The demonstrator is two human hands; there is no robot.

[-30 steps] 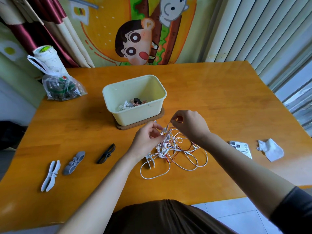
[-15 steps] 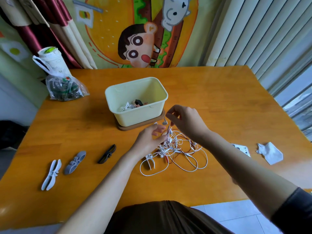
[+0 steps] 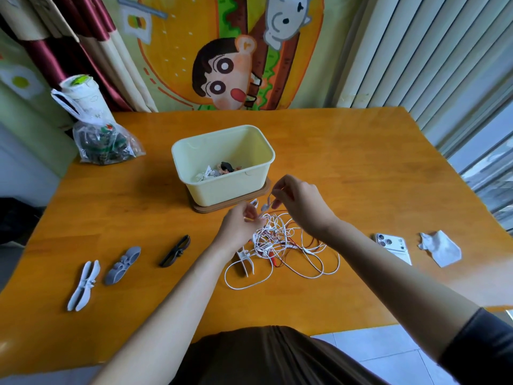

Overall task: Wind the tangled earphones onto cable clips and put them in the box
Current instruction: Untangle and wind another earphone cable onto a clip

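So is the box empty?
No, the box has a few small white and dark things lying at its bottom.

Light: bright soft daylight from the window [image 3: 488,173] on your right | Shadow: faint, left of the box [image 3: 230,190] | Glare: mild table [image 3: 347,162] sheen | Edges: your view bows, slightly soft.

Both hands pinch cords of the tangled white earphones [image 3: 280,243], left hand [image 3: 240,226], right hand [image 3: 301,202], near the box [image 3: 222,190].
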